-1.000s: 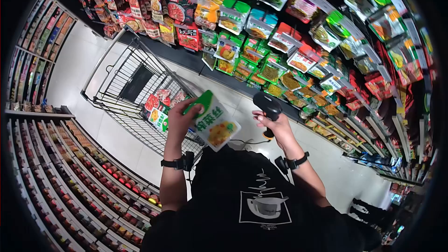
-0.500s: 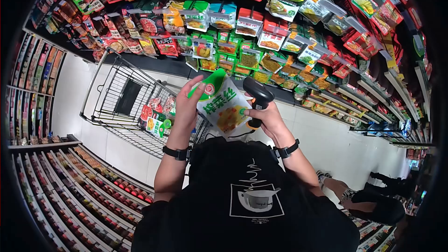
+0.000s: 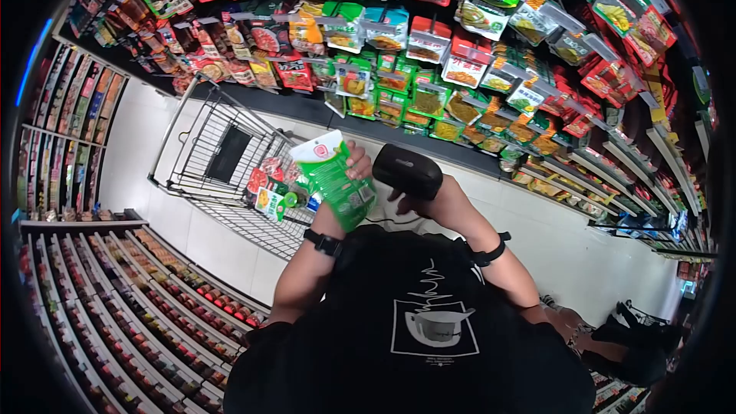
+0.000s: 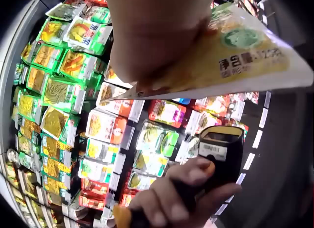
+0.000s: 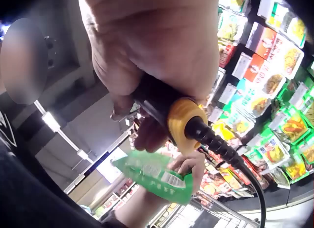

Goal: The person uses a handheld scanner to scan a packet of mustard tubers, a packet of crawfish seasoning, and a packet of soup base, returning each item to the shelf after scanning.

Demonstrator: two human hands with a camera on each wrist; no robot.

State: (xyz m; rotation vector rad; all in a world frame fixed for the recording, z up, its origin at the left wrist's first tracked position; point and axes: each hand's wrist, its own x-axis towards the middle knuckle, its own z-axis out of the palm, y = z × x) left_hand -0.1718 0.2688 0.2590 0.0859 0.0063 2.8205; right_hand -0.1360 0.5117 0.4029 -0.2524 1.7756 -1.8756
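Person's L hand (image 3: pixel 358 162) had its grip clenched on a flat green-and-white plastic pouch (image 3: pixel 337 192), barcode (image 5: pixel 173 179) facing up, nr a dark metal-wire shopping cart (image 3: pixel 228 155). R hand (image 3: pixel 445 205) had its grip wrapped round a black plastic handheld scanner (image 3: pixel 406 170) w/ yellow handle end (image 5: pixel 185 121) & black cable (image 5: pixel 252 181), just R of pouch.

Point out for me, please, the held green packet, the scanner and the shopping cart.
Green packet (image 3: pixel 334 184): head view, middle of its printed green face.
Scanner (image 3: pixel 408 172): head view, top of its black head.
Shopping cart (image 3: pixel 230 155): head view, dark panel within its wire frame.
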